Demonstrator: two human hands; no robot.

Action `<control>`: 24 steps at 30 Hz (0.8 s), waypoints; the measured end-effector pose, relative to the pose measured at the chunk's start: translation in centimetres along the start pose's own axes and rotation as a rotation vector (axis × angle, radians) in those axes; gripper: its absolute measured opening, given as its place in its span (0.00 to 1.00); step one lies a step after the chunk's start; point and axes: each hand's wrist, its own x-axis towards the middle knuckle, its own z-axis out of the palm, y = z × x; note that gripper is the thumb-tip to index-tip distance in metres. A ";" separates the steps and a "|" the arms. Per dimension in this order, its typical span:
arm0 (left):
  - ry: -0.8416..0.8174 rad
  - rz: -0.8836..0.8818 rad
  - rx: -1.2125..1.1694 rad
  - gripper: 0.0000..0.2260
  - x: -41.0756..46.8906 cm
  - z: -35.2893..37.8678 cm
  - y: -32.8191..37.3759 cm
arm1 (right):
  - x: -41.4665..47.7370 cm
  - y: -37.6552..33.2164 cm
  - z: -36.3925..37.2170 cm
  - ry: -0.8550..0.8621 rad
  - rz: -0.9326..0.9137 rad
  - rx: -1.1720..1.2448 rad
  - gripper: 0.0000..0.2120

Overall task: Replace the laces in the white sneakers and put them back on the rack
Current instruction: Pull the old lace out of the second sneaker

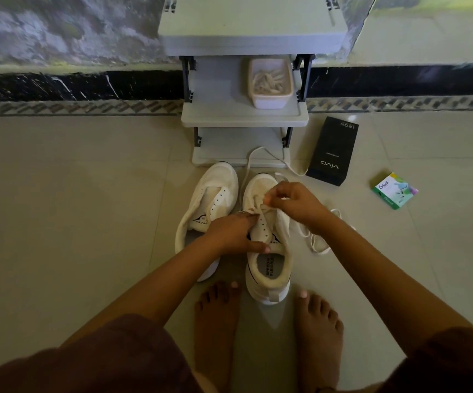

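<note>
Two white sneakers stand on the tiled floor in front of a grey shoe rack (244, 117). The left sneaker (211, 199) leans on its side and has no lace. The right sneaker (269, 268) stands upright with its toe toward the rack. My left hand (232, 234) grips its tongue and upper, thumb at the collar. My right hand (295, 204) pinches a white lace (253, 156) above the lower eyelets; the lace loops away toward the rack's base. Another loose lace (319, 245) lies on the floor right of the shoe.
A white tub (269, 102) holding several laces sits on the rack's middle shelf. A black phone box (333, 151) and a small green box (394, 191) lie on the floor to the right. My bare feet (218, 321) flank the sneaker's heel.
</note>
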 end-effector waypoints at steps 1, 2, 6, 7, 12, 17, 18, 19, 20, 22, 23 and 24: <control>0.001 0.002 0.004 0.41 0.0 0.0 0.0 | -0.2 -0.3 -0.2 0.000 -0.006 0.178 0.06; 0.001 0.002 0.007 0.41 0.1 0.0 0.0 | -0.2 -0.4 -0.2 0.018 -0.006 0.269 0.07; 0.028 0.018 -0.015 0.39 -0.1 0.0 0.0 | 0.5 0.5 0.4 -0.017 0.014 -0.140 0.09; 0.032 0.020 -0.030 0.39 -0.2 0.0 0.0 | 0.7 0.9 0.7 -0.061 0.043 -0.340 0.15; 0.031 0.009 -0.047 0.37 -0.3 0.1 0.2 | 0.8 1.3 2.6 0.057 0.097 -0.779 0.11; 0.037 0.006 -0.027 0.39 -0.4 0.0 0.2 | 0.8 0.5 3.1 0.089 -0.013 -1.028 0.07; 0.034 0.005 -0.021 0.40 -0.4 0.1 0.2 | 0.8 0.6 2.7 0.087 -0.029 -0.970 0.07; 0.030 0.002 -0.015 0.40 -0.3 0.1 0.2 | 0.7 0.6 2.1 0.092 -0.027 -0.834 0.07; 0.028 -0.003 -0.008 0.41 -0.2 0.2 0.1 | 0.5 0.5 1.4 0.094 -0.028 -0.632 0.07; 0.020 -0.009 0.000 0.41 -0.1 0.3 0.1 | -0.2 0.1 -0.2 0.087 -0.064 -0.112 0.05; 0.017 -0.012 0.003 0.41 0.0 0.3 0.0 | -0.5 -0.3 -0.7 0.095 -0.100 0.128 0.04; 0.016 -0.014 0.005 0.42 0.0 0.3 -0.1 | -0.8 -0.5 -1.0 0.113 -0.142 0.317 0.04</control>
